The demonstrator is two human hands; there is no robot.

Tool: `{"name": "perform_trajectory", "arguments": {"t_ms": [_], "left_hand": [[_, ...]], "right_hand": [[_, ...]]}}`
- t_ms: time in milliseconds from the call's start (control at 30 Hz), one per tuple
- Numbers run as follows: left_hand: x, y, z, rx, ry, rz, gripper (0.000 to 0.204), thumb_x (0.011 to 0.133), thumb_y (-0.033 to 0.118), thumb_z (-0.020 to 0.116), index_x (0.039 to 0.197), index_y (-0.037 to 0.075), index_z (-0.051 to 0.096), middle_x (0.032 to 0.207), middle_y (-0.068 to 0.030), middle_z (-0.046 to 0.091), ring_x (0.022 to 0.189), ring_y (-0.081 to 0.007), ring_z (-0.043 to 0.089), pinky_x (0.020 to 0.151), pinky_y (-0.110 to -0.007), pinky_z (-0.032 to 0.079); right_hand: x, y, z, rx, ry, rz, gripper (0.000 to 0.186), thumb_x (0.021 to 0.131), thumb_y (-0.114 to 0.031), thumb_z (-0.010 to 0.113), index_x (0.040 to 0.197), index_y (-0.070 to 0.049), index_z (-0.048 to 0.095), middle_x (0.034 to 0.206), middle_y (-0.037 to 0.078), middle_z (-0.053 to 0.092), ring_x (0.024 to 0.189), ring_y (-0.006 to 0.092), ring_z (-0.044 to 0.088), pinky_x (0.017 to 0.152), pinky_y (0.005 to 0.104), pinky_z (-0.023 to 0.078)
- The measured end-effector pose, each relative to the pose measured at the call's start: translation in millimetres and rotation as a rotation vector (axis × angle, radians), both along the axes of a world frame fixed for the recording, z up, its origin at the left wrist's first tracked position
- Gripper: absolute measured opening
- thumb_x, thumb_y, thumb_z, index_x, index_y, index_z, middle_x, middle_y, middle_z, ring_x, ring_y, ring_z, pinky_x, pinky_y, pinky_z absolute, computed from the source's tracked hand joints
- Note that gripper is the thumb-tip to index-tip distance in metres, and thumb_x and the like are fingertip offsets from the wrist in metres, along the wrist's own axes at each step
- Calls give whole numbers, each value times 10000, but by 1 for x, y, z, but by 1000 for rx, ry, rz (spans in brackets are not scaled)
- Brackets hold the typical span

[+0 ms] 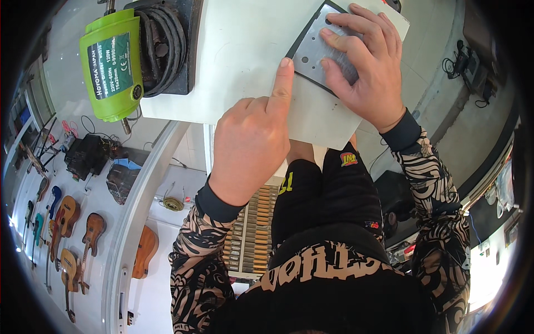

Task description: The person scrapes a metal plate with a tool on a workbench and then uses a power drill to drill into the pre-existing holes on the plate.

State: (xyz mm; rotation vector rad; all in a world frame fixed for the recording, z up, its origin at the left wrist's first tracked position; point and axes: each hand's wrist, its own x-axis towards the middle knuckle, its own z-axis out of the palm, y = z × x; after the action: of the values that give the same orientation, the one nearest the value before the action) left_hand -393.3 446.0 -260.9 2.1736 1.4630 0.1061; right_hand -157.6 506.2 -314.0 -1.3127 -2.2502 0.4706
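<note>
A silver metal plate (312,51) with round holes lies on a dark, flat, straight-edged piece (307,28) on the white tabletop (239,61). Over the plate's right part is my right hand (370,61), its bent fingers and thumb pressing on the metal and hiding much of it. My left hand (253,133) has its index finger stretched out, with the tip at the dark piece's left edge beside the plate. Its other fingers are curled under, and I see nothing held in them; the thumb is hidden.
At the table's left stands a lime-green bench grinder (114,64) with a coiled black cable (164,50) on a dark base. Several guitars (67,217) are at the lower left, beyond a pale metal frame (139,214). My legs are below the table's near edge.
</note>
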Motion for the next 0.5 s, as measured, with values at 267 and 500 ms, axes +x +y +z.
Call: {"name": "perform_trajectory", "arguments": {"t_ms": [267, 500], "left_hand": [[-4, -8, -1, 13, -8, 3, 804, 802, -11, 678, 1587, -43, 503, 683, -53, 596, 632, -232, 609, 602, -373, 548], [-7, -14, 1, 2, 7, 14, 798, 805, -10, 678, 1584, -45, 507, 666, -39, 577, 619, -222, 600, 590, -364, 541]], "right_hand": [[0, 0, 1, -19, -17, 6, 381, 781, -156, 822, 1139, -139, 693, 1340, 117, 638, 1363, 429, 543, 1188, 667, 348], [-1, 0, 2, -7, -45, 21, 372, 785, -147, 813, 1135, -135, 689, 1341, 125, 640, 1358, 437, 546, 1187, 671, 351]]}}
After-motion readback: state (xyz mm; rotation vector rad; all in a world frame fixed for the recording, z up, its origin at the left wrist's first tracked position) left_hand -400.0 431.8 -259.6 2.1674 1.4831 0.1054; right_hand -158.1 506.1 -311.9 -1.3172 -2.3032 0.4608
